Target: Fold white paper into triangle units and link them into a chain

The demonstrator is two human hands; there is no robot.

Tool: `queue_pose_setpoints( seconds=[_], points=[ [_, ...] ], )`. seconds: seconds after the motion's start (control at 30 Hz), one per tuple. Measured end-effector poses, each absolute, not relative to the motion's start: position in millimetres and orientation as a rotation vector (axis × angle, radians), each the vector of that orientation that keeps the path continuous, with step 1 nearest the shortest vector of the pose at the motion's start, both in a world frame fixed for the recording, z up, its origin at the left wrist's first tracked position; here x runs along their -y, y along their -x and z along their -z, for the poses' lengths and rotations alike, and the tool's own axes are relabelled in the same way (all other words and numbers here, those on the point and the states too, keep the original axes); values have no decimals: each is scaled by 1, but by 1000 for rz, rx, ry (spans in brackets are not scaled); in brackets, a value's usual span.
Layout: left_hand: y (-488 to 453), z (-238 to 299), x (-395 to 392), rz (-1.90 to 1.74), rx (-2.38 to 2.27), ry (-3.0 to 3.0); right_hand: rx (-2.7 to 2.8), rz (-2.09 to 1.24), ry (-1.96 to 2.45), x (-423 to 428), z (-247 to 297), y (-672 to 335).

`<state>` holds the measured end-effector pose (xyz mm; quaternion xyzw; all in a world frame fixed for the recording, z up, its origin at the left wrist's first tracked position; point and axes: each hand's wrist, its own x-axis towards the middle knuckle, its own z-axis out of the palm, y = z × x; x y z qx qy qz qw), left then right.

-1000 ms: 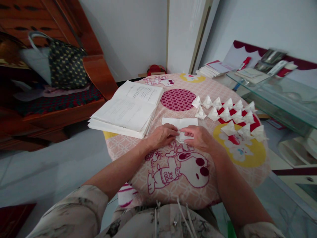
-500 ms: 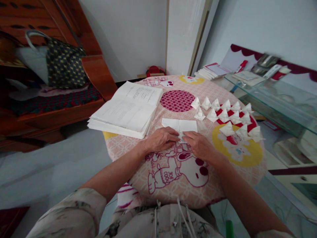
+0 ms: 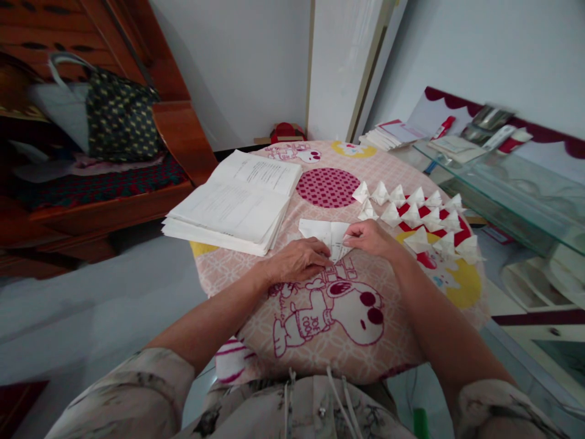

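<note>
A small sheet of white paper (image 3: 329, 230), partly folded, lies on the cloth-covered table in front of me. My left hand (image 3: 299, 259) rests on its lower left part with the fingers curled and close together. At the paper's right side my right hand (image 3: 369, 238) pinches the edge between thumb and fingers, and that side now slants inward to a point at the bottom. Rows of folded white paper pieces (image 3: 412, 214) with pointed tips stand to the right of my right hand. To the left is a thick stack of printed sheets (image 3: 228, 207).
A patterned pink tablecloth (image 3: 274, 317) covers the round table. Close on the right stands a glass shelf (image 3: 503, 189) with a red tube and cups on it. Papers (image 3: 388, 134) are piled at the back right. A wooden bench (image 3: 183, 134) with a bag (image 3: 121, 116) is at left.
My right hand has moved up and slightly right from the paper's lower edge, turning its right side inward. My left hand has stayed nearly in place.
</note>
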<state>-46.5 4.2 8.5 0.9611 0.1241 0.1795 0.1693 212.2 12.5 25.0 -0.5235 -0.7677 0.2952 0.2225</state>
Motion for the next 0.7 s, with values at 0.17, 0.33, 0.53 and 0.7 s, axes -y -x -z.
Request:
queue_pose_setpoints(
  seconds=[0.17, 0.33, 0.53, 0.7],
  points=[
    [46, -10, -4, -480, -339, -2703, 2090, -776, 1388, -21, -11, -196],
    [49, -9, -7, -485, -345, -2599, 2038, -621, 1351, -14, 0, -188],
    [50, -12, -3, -443, -490, -2631, 2045, -497, 1387, -12, 4, -186],
    [47, -11, -1, -403, -478, -2726, 2072, -456, 1398, -12, 8, -186]
  ],
)
